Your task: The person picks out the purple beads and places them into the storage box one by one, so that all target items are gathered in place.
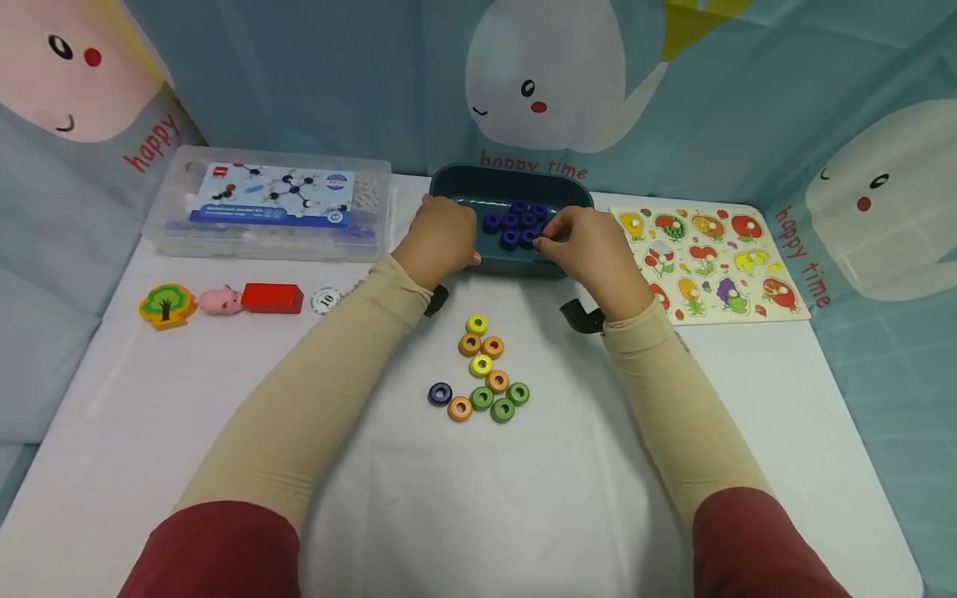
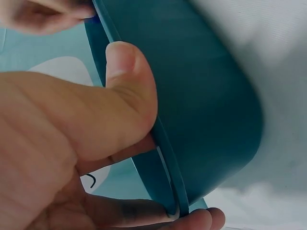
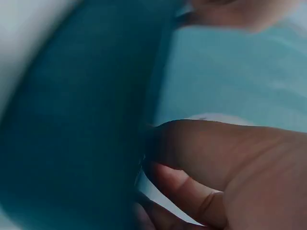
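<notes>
A dark teal tray stands at the back of the table, with several purple rings in it. My left hand grips the tray's left end; in the left wrist view its thumb presses over the rim while other fingers reach round it. Over the tray's right front side, my right hand pinches at a purple ring with thumb and forefinger. The right wrist view is blurred and the tray wall hides those fingertips. In front of the tray lie small yellow, orange, green and dark purple rings.
Left of the tray is a clear plastic box with a molecule label. Before it lie a tree piece, a pink pig, a red block and a round number 10 token. A fruit-picture board lies right.
</notes>
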`<state>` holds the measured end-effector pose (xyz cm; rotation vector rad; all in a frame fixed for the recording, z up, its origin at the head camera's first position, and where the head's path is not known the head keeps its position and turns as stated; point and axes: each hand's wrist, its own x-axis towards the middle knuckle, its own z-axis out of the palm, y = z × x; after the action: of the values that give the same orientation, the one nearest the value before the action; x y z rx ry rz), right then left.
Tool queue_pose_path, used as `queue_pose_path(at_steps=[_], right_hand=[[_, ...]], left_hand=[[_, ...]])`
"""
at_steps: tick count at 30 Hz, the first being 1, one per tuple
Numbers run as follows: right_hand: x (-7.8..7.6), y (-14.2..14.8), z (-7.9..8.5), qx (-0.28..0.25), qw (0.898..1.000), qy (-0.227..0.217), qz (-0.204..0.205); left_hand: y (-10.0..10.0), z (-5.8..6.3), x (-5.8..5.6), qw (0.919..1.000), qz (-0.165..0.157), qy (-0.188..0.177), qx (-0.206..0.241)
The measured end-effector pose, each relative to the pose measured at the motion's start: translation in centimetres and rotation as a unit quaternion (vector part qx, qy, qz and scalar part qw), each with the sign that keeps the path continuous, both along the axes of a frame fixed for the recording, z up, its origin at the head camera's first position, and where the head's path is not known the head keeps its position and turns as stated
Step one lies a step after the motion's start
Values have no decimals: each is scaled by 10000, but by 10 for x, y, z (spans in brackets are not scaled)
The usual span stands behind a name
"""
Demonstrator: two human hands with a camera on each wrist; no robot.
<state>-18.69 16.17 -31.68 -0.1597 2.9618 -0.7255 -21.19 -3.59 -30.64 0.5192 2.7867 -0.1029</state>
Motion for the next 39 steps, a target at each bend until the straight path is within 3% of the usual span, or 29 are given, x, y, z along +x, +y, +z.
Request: queue_pose_path(at_steps=[3,7,13,17,20,23,26,30,32,34,39], right_hand=[[-28,12,-19,362,9987,-338,-132],[-47,12,-38,517,9976,-457,-73],[-57,9,-44,281,9987,-424,-105],[-55,9,-45,208,9994,-201,-189],[-35,5,-41,109,9978,631,-195],[5,-8,-31,-183,9905,1332,306],[54,-30,-23,-287,9787,1146,1677],[104,-58,-28,381,9437,900,3160],[116,-69,-35,843,9292,1125,3417],[124,-77,-41,1203,9216,1332,3441],[127,-88,-50,1483,9202,1438,3325]], left_hand=[[1,-1,0,10000,-19,-17,-45],[1,-1,1,9999,-30,6,-114],[2,1,1,10000,-31,40,-44],[2,2,2,10000,-53,55,-10],[2,0,2,10000,-74,8,1],[1,-1,1,10000,-73,-34,17],[1,-1,0,10000,-28,-2,14],[2,0,-3,10000,14,-39,6],[2,0,-3,9999,15,-114,-19],[2,1,-3,9998,27,-199,-74],[1,2,-2,9996,29,-229,-186]])
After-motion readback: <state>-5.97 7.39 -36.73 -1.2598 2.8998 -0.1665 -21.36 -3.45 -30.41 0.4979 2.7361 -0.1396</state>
